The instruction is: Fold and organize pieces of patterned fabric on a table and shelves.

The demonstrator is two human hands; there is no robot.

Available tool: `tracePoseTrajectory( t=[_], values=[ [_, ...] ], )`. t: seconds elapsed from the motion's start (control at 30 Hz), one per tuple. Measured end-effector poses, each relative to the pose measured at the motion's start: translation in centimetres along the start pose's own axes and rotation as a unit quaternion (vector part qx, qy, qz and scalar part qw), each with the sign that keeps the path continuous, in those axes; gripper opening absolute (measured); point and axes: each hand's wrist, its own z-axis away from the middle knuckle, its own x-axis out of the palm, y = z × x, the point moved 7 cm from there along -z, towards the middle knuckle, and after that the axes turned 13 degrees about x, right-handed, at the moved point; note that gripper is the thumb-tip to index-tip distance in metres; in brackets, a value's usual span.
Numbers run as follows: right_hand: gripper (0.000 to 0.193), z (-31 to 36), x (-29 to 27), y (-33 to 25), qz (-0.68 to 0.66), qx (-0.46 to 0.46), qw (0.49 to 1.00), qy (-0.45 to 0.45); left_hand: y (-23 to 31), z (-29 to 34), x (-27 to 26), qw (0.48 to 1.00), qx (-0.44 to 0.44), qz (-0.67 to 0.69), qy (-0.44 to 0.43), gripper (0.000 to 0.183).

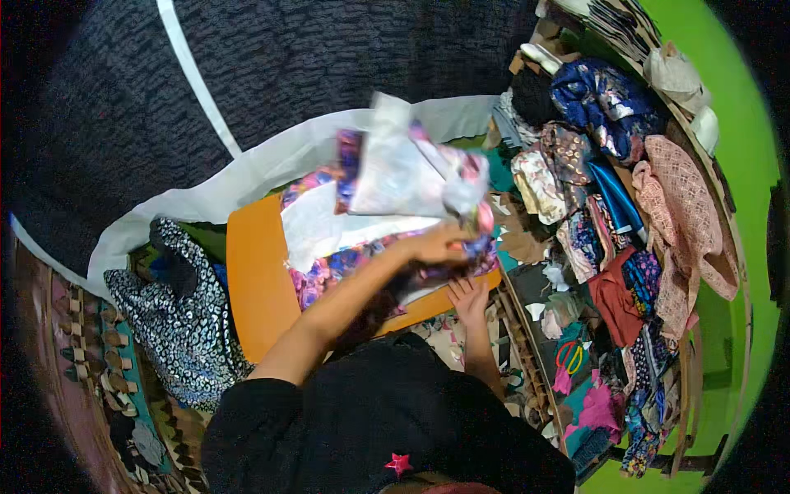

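My left arm reaches across an orange tabletop point(251, 272), and my left hand point(440, 244) is closed on the lower end of a floral fabric piece point(477, 240). That piece runs up into a motion-blurred white cloth point(403, 177) with floral edges, which is raised above the table. Beneath it lies more purple and pink floral fabric point(309, 284), partly covered by a white cloth layer point(317, 222). My right hand point(469, 298) is open, its fingers spread at the table's near right edge, close to the floral fabric. Blur hides part of the left fingers.
Black-and-white patterned cloth point(177, 329) hangs at the left. To the right are piled fabrics, including a navy cloth point(605, 103) and a pink lace cloth point(687, 214). Scissors with coloured handles point(569, 356) lie among scraps. A dark curtain point(329, 58) with white edging hangs behind the table.
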Motion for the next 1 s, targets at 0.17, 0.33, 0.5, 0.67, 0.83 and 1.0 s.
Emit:
tracePoseTrajectory(
  t=[0.17, 0.33, 0.5, 0.67, 0.83, 1.0],
  values=[
    [0.051, 1.7, 1.4, -2.6, 0.01, -0.025, 0.987, -0.158, -4.6, 1.7, 4.6, 0.988, -0.011, 0.152, 0.029, 0.049],
    [0.039, -0.5, -1.3, -4.7, 0.032, -0.036, 0.999, -0.023, -9.6, 15.4, -3.7, 0.905, -0.161, -0.056, 0.389, 0.03],
    [0.043, -2.8, -2.8, -6.8, 0.146, -0.106, 0.977, 0.111, -10.3, 33.5, -2.6, 0.675, -0.512, -0.089, 0.523, 0.031],
    [0.042, -2.7, -0.1, -7.5, 0.155, -0.061, 0.967, 0.194, -9.4, 39.6, 4.7, 0.651, -0.513, 0.091, 0.552, 0.025],
    [0.03, -7.1, 1.0, -9.5, 0.157, -0.116, 0.975, 0.105, -9.2, 35.6, 7.0, 0.652, -0.564, 0.233, 0.45, 0.028],
    [0.022, -8.7, 6.0, -12.3, 0.11, -0.091, 0.99, 0.018, -8.9, 32.5, 4.7, 0.676, -0.451, 0.279, 0.513, 0.013]
  ],
)
